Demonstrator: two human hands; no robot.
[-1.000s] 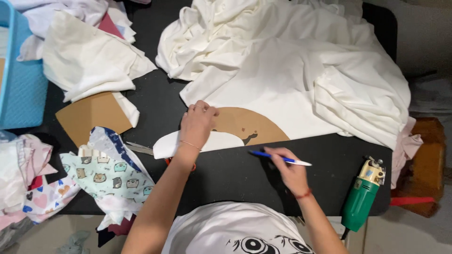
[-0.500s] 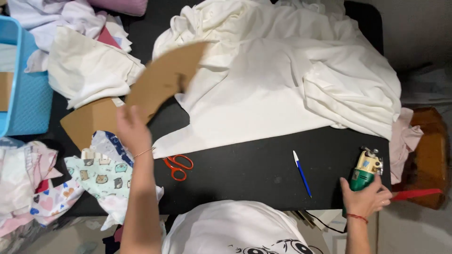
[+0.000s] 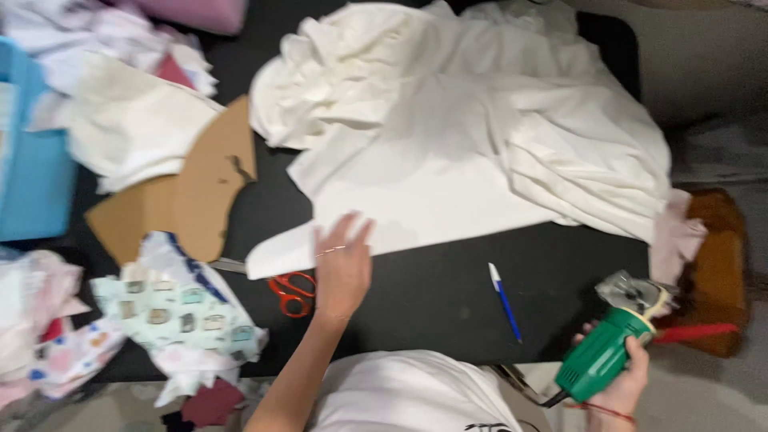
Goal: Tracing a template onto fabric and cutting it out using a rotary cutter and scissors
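**Cutter in hand, cloth pinned, no cut begun**

The person's right hand point(image 3: 620, 384) was closed round the green body of an electric rotary fabric cutter point(image 3: 612, 346), held at the near right corner of the black table point(image 3: 448, 296), its round blade end pointing up toward the cloth but well apart from it. The left hand point(image 3: 342, 268) lay flat, fingers spread and holding nothing, pressing on the near edge of the white fabric point(image 3: 448, 160).

That fabric lay partly smoothed across the middle of the table, with its far and right portions bunched in loose folds. The near edge under the palm ran in a gentle curve; any drawn line on it could not be made out through the blur.

Set aside and untouched: a brown cardboard pattern piece point(image 3: 200, 196) on the left, a blue and white pen point(image 3: 504, 300) lying free between the two hands, and orange-handled scissors point(image 3: 290, 292) just left of the flat hand. A printed cloth scrap point(image 3: 180, 312) and a blue bin point(image 3: 32, 172) sat further left.

Judgement: with template and pen put down and the cutter taken up, marking looked finished. Cutting appeared not yet started, since the blade sat clear of the cloth. The whole cut seemed left to do.
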